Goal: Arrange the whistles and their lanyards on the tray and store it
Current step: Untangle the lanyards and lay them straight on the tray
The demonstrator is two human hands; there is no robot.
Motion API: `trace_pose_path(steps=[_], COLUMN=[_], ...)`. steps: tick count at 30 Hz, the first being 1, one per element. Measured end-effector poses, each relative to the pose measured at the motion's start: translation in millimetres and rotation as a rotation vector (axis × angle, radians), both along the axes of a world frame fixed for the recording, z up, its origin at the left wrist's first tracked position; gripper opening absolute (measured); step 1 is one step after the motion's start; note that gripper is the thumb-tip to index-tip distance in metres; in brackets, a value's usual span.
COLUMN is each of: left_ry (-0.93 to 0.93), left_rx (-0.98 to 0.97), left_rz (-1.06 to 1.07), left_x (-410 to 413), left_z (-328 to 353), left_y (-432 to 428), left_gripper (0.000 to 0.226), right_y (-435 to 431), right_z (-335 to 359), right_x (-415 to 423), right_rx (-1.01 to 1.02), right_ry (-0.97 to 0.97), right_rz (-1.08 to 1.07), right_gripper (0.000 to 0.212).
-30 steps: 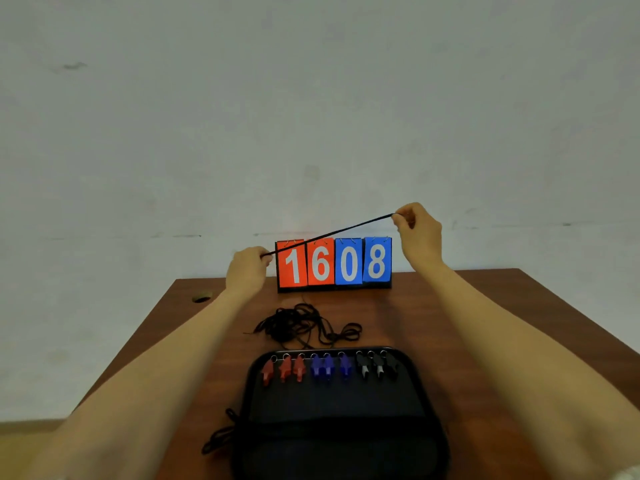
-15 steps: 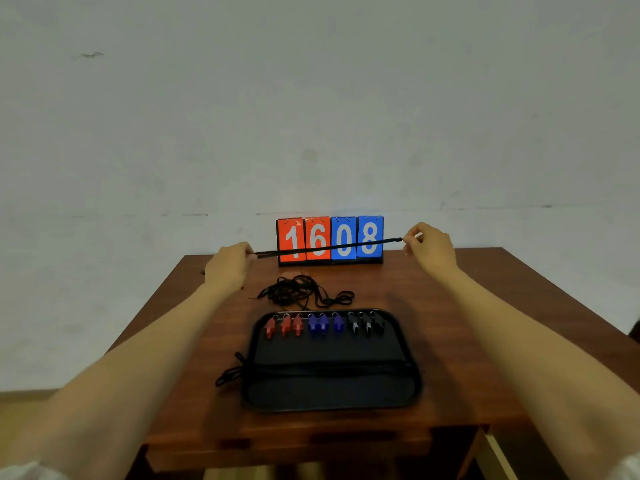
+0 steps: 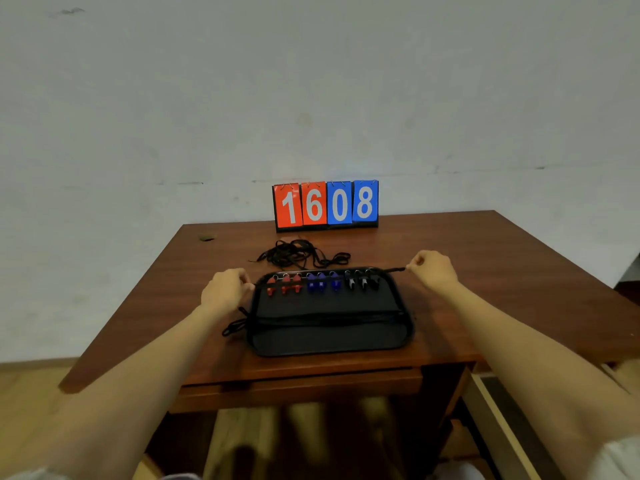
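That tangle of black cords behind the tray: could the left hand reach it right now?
Probably not yet. Nothing blocks the way to the tangle, but the left hand pinches one end of a stretched cord, the right hand the other; it must let go first.

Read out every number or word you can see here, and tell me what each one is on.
"16": white digits on the two red cards of the flip scoreboard.
"08": white digits on its two blue cards.
No text is visible on the tray or whistles.

Both arms outstretched, left hand (image 3: 227,289) and right hand (image 3: 433,271) fingers curled, pinching
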State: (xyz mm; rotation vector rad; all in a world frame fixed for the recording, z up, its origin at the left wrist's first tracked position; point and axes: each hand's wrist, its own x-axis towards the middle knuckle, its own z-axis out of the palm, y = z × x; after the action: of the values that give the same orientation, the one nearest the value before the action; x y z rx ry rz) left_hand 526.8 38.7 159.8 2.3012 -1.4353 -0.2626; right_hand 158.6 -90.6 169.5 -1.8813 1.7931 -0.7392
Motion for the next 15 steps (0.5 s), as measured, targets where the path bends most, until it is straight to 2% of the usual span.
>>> trace_pose_path(steps=[6, 10, 15], left_ry=[-0.118, -0.113, -0.211], left_rx=[0.048, 0.067, 0.060], left_rz=[-0.012, 0.010, 0.030], left_x=[-9.0, -11.9, -12.4], left_z=[-24.2, -39.9, -49.5], left_y=[14.0, 17.5, 22.2], left_gripper=[0.027, 0.011, 0.012], right_y=[19.8, 27.3, 32.4], right_z=[-25.2, -38.2, -48.6], right_x=[-8.0, -13.2, -19.4], right_rx=[0.091, 0.125, 0.166], right_ry=[0.026, 0.043, 0.042], right_rz=[-0.013, -0.019, 0.003], right_gripper=[0.020, 0.021, 0.017])
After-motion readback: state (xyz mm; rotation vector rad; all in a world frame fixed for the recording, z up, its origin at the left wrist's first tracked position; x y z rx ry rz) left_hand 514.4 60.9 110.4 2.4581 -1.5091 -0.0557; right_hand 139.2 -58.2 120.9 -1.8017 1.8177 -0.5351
